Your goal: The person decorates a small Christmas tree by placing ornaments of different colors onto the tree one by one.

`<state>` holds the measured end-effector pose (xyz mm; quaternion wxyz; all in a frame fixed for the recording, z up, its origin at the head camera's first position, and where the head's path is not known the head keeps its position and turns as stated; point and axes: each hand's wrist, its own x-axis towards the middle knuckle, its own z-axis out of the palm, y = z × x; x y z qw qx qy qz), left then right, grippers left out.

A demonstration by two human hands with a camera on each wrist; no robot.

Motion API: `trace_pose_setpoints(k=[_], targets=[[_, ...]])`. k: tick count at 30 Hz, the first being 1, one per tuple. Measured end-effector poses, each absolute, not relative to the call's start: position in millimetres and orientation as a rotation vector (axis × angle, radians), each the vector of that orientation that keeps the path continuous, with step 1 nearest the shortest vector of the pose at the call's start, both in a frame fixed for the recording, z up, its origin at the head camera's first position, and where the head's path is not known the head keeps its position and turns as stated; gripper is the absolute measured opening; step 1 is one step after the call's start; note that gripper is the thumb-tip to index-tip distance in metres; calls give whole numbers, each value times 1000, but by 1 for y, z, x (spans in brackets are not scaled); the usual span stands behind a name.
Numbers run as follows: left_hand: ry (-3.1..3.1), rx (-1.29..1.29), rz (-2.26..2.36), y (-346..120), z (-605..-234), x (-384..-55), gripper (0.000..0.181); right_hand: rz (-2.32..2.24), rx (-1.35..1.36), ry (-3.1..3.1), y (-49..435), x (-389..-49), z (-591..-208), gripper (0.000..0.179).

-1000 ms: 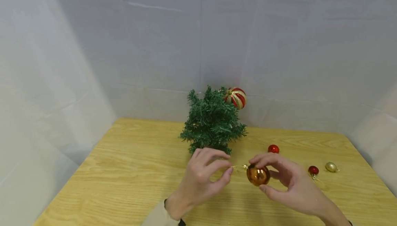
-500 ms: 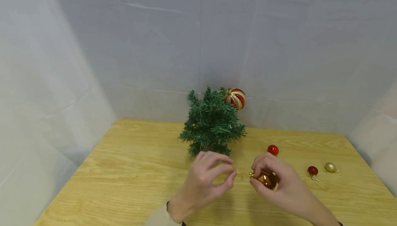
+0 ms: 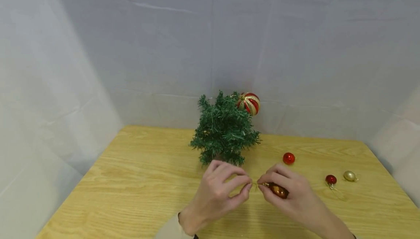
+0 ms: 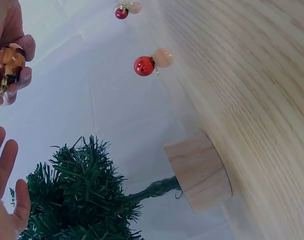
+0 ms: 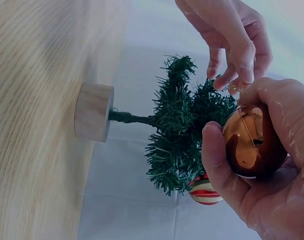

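Note:
A shiny copper Christmas ball (image 3: 279, 190) sits in my right hand (image 3: 295, 195), whose fingers curl round it. In the right wrist view the ball (image 5: 254, 142) lies against the palm, with thumb and index finger near its cap. My left hand (image 3: 221, 197) pinches the thin gold string (image 3: 255, 184) that leads from the cap, a short way left of the right fingertips. Just beyond both hands stands a small green artificial Christmas tree (image 3: 226, 129) on a round wooden base (image 4: 199, 170). A red-and-gold striped ball (image 3: 249, 104) hangs at its upper right.
To the right on the wooden table (image 3: 137, 173) lie a bright red ball (image 3: 288, 158), a dark red ball (image 3: 331, 180) with a string loop, and a small gold ball (image 3: 350, 176). A pale cloth backdrop (image 3: 157, 49) rises behind the table's far edge.
My right hand has shifted its hold on the copper ball, turning it and bringing its fingertips to the cap and string. Both hands are closer together; the tree and loose balls stay put.

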<state>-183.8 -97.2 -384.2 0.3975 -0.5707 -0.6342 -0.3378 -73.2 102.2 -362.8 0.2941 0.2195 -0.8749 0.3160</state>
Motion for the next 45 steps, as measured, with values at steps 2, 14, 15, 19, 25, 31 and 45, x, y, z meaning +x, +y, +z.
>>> trace_pose_setpoints(k=[2, 14, 15, 19, 25, 31, 45], targets=[[-1599, -1441, -833, -97, -384, -184, 6, 839, 567, -2348, 102, -73, -362, 44], [-1521, -1368, -697, -96, -379, -189, 15, 810, 596, -2280, 97, -76, -359, 41], [-1515, -1360, -694, -95, -378, -189, 16, 807, 592, -2283, 96, -77, -358, 40], [-1525, -1353, -702, -95, -375, -189, 17, 800, 584, -2299, 96, -78, -356, 32], [-1575, -1360, -769, -97, -371, -190, 18, 745, 566, -2295, 95, -80, -355, 31], [-1587, -1354, -838, -98, -366, -190, 17, 745, 575, -2296, 95, -83, -353, 9], [-1556, -1342, -855, -100, -346, -196, 18, 646, 646, -2136, 95, -94, -335, 25]])
